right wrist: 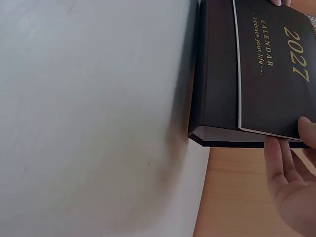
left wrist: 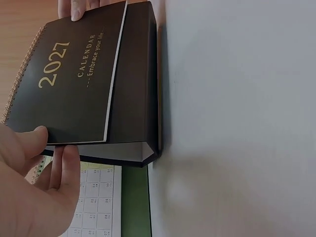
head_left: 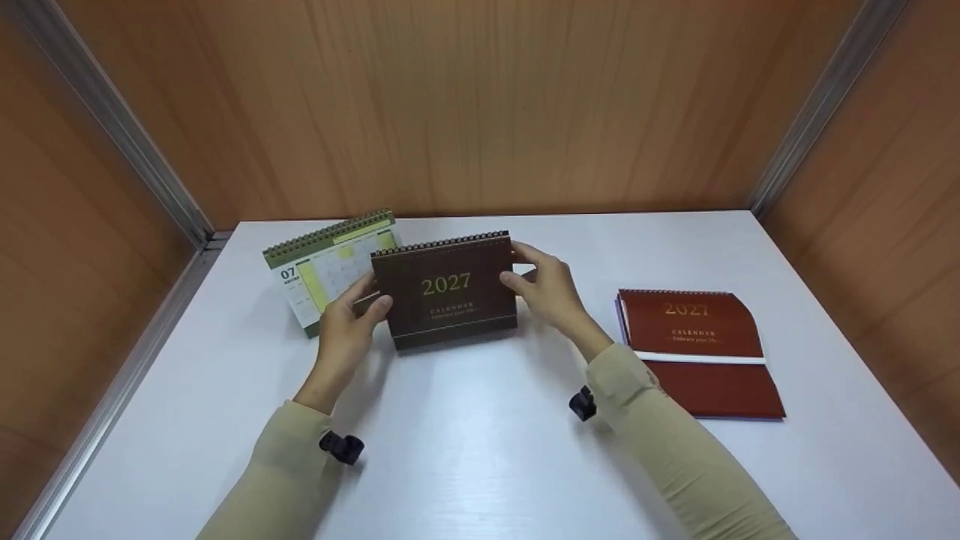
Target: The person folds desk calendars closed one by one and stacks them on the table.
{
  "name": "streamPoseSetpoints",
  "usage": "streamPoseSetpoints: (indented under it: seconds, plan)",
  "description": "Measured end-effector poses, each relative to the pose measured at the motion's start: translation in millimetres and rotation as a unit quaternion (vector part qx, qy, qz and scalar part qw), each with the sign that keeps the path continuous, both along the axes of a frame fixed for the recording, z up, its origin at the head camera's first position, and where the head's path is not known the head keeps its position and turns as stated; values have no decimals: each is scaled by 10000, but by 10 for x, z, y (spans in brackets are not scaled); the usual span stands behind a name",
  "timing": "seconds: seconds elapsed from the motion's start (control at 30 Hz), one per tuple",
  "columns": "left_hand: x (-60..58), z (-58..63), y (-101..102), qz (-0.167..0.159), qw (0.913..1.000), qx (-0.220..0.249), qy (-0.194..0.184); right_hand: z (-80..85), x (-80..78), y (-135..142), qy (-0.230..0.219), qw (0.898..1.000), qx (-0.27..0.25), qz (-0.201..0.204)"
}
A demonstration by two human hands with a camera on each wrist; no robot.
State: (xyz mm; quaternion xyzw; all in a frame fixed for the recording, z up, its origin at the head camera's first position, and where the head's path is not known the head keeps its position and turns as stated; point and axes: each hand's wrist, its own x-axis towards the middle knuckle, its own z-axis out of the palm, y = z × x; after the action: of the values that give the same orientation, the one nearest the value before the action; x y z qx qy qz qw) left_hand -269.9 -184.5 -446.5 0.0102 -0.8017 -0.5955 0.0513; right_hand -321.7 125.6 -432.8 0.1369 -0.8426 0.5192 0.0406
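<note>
A dark brown desk calendar (head_left: pixel 450 296) with gold "2027" lettering and a spiral top stands upright, folded into a tent shape, between both hands. My left hand (head_left: pixel 346 330) grips its left side, thumb on the front cover and fingers reaching behind. On the opposite side my right hand (head_left: pixel 551 289) pinches the edge the same way, thumb on the cover. In the left wrist view the calendar's base (left wrist: pixel 136 74) is close over the table, with the open side of the tent showing above the left fingers. The right wrist view shows the right fingertips (right wrist: pixel 274 153) under the cover's edge.
Behind the left hand stands a green and white desk calendar (head_left: pixel 337 259) showing month 07, partly covered by the brown one. A red 2027 calendar (head_left: pixel 690 326) lies at the right near my forearm. Wooden panels (head_left: pixel 480 105) wall the white table (head_left: pixel 465 450).
</note>
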Motion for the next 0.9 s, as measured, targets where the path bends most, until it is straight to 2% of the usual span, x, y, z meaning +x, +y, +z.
streamPoseSetpoints:
  seconds: [0.27, 0.43, 0.53, 0.9]
  plan:
    - [16, 145, 57, -340, 9980, 441, -289, 265, 89, 202, -527, 9978, -131, 370]
    - [22, 201, 137, -690, 9953, 554, -399, 382, 148, 378, -886, 9950, -56, 458]
    - [18, 214, 208, -913, 9930, 602, -438, 410, 176, 488, -1090, 9931, -14, 443]
    - [-4, 236, 434, -1413, 9840, 725, -803, 419, 225, 821, -1740, 9833, 50, 540]
